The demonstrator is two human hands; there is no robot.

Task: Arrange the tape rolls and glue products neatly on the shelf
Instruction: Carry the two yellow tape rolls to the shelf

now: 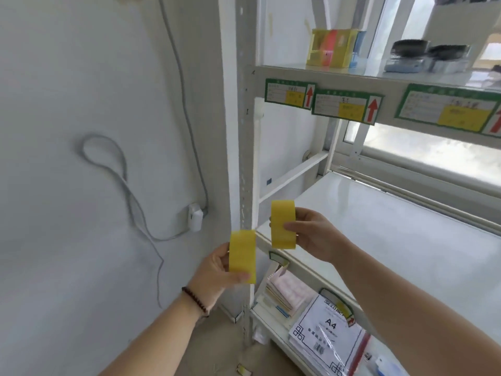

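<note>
I hold two yellow tape rolls in front of a white metal shelf unit. My left hand point(214, 272) grips one yellow tape roll point(242, 252) edge-on, just left of the shelf's front post point(245, 147). My right hand point(314, 234) grips the other yellow tape roll point(283, 218) a little higher, over the front left corner of the bare white middle shelf point(393, 229). Both rolls are in the air, apart from each other and from the shelf.
The upper shelf point(311, 70) carries a yellow box point(332, 47) and dark packaged items point(423, 55), with green-framed labels on its front edge. The lower shelf holds an A4 paper pack point(329, 329) and notebooks point(284, 291). A cable and adapter point(195, 219) hang on the left wall.
</note>
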